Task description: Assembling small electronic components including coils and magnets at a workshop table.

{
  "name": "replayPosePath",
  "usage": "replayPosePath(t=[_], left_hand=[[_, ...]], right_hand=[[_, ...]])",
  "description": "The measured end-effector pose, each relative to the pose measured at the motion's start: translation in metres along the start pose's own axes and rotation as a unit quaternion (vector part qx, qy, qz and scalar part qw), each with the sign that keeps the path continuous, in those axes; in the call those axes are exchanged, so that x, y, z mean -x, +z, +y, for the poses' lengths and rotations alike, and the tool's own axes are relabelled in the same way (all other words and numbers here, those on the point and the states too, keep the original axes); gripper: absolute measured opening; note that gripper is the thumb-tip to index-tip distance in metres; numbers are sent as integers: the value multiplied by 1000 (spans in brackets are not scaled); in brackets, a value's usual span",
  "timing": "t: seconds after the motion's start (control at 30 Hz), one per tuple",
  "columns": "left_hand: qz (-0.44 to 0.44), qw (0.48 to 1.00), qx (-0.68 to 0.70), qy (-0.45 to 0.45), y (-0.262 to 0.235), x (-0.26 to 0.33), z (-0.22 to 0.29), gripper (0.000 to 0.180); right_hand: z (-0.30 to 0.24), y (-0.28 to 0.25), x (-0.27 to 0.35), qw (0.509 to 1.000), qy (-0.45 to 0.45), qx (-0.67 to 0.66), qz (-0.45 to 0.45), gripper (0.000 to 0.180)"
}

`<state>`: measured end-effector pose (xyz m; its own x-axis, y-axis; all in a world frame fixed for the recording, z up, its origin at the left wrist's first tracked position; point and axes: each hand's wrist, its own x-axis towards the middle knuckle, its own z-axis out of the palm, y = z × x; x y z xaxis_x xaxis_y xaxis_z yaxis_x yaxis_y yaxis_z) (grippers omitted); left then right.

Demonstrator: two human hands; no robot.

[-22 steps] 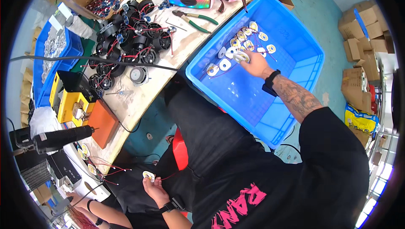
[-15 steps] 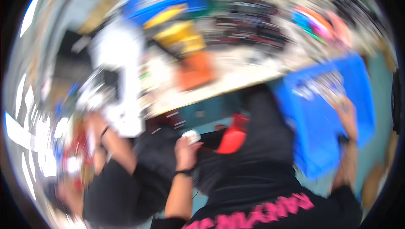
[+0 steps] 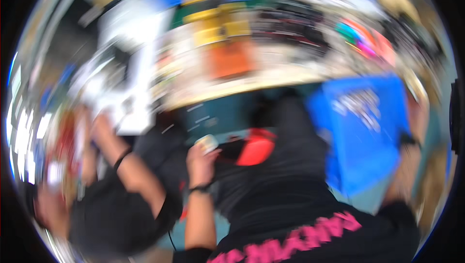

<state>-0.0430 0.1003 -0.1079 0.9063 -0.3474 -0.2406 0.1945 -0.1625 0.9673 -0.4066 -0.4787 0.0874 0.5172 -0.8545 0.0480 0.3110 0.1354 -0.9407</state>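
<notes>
My left hand (image 3: 199,163) is closed on a small white object (image 3: 207,143) with a yellowish patch, held over my lap; blur hides its kind. On the other side, my right hand (image 3: 418,110) is beside the right edge of a blue plastic bin (image 3: 382,151), its fingers smeared by motion. A pale streak lies by those fingers, and I cannot make out whether they grip anything. Inside the bin is a cluster of silvery, pale pieces (image 3: 358,108). A red, rounded thing (image 3: 256,146) lies near my legs, right of my left hand.
Ahead runs a pale worktable (image 3: 286,76) with an orange block-like thing (image 3: 231,59), yellow parts (image 3: 218,23), dark items (image 3: 290,28) and a multicoloured bundle (image 3: 363,40). At left, a co-worker's arm (image 3: 131,166) reaches toward a white surface (image 3: 135,112).
The view has shifted and turned. My right hand has gone from over the bin's inside to beyond its right edge. My left hand still holds the small white object.
</notes>
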Motion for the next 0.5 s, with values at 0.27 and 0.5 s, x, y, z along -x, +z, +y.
replayPosePath(t=[0.27,0.5], left_hand=[[34,962,176,-207,-22,-20,-48,37],[20,976,89,-199,-1,-28,-34,40]], right_hand=[[-22,15,-16,993,-71,27,89,24],[-16,-13,11,975,100,198,-17,27]])
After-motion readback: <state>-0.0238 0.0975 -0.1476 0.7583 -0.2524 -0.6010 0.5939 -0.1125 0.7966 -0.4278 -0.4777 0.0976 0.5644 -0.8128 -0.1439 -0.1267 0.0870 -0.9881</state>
